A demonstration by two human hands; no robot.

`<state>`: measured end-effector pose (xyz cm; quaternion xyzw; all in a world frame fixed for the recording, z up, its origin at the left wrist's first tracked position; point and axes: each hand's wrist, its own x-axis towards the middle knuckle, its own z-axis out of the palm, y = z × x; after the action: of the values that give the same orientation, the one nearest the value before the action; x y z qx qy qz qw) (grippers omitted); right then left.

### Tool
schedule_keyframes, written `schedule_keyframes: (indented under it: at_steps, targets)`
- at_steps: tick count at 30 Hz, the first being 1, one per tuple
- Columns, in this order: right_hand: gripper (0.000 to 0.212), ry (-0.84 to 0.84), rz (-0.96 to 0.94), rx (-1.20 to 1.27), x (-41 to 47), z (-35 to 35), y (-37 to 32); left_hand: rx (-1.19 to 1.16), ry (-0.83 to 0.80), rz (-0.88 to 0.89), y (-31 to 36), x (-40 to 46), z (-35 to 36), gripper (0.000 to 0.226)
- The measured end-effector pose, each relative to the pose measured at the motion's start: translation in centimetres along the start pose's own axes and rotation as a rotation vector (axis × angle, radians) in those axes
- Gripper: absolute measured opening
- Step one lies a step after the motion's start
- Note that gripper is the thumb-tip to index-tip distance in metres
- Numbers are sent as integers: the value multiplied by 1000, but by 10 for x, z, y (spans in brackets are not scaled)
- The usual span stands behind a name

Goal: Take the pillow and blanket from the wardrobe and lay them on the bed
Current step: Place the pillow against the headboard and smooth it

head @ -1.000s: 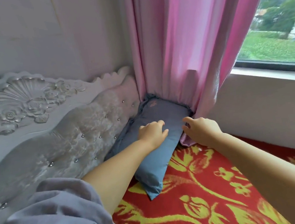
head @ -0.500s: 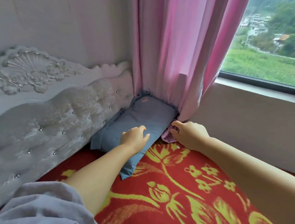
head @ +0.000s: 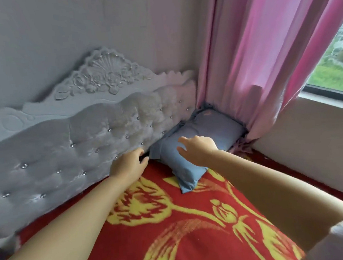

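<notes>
Nearest the camera, at six o'clock, a red blanket [head: 178, 236] with big yellow flowers is being seen spread flat over the bed, and both bare forearms are being stretched across it from pale sleeves at the bottom corners. Further out, toward eleven o'clock, the left hand [head: 127, 165] is being held with fingers loosely curled at the gap where the pillow's near-left corner is meeting the headboard; whether anything is being pinched there cannot be told. Just to its right, at twelve o'clock, the right hand [head: 198, 149] is being held spread, fingers apart and nothing gripped, over the blue pillow [head: 213, 129]; whether the palm is touching the fabric cannot be told. The two hands are being kept apart, with the pillow's left edge between them.

The pillow itself is being shown lying on the bed, tucked into the far corner toward one o'clock, one pointed corner reaching back over the blanket. It is being crowded on three sides: the tufted, studded white headboard [head: 73, 154] is pressing along its left, the pink curtain [head: 254, 60] is hanging down against its far and right edges, and the curtain hem is bunching on the bed beside it.

Beyond, a plain pale wall [head: 49, 37] is being seen at eleven o'clock, and a window [head: 338, 68] onto greenery at two o'clock.
</notes>
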<state>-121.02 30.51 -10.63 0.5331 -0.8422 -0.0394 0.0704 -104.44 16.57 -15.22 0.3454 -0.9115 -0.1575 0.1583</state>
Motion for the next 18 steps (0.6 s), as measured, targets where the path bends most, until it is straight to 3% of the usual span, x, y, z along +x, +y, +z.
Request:
schedule_keyframes:
  at_steps: [4, 9, 18]
  targets:
    - [24, 89, 23, -103, 5, -2, -102, 89, 10, 23, -109, -35, -56, 38]
    - [29, 81, 97, -80, 0, -3, -224, 100, 36, 85, -211, -83, -114, 36]
    - [33, 17, 243, -48, -41, -45, -292, 49, 4, 245, -227, -105, -157, 33]
